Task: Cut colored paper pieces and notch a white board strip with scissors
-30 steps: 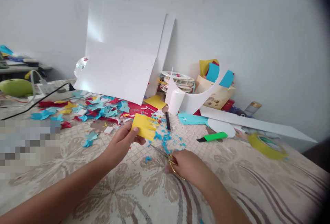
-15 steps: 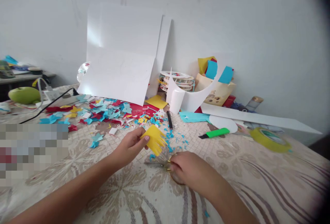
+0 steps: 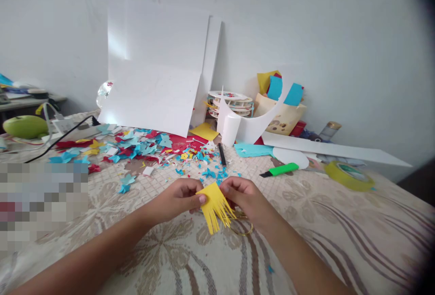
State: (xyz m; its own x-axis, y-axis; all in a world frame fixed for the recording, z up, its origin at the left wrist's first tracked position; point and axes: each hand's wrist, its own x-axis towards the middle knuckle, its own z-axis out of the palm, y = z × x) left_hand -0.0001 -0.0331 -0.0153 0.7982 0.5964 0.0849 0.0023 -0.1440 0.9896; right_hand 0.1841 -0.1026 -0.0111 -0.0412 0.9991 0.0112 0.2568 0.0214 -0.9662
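My left hand [image 3: 181,197] pinches the left edge of a yellow paper piece [image 3: 212,197], thumb on top. Its lower side is cut into many thin strips that fan out downward and to the right. My right hand [image 3: 243,195] is closed at the paper's right corner, thumb against the fingers; the fingertips are partly hidden. Gold-rimmed scissors [image 3: 243,234] lie on the tablecloth under the strips and right hand, with mainly the handle loops showing. Small blue paper scraps [image 3: 212,173] are scattered just beyond the hands.
A heap of cut paper flowers [image 3: 136,145] spreads at the back left. Behind it leans a white board [image 3: 152,68]. A black pen [image 3: 222,153], a green cutter knife [image 3: 283,169] and a yellow tape roll [image 3: 350,177] lie toward the right. A black cable [image 3: 57,143] crosses the left side.
My right hand has let go of the scissors, which now lie on the cloth, and has moved up to the paper's right corner. The yellow paper has shifted slightly right and down.
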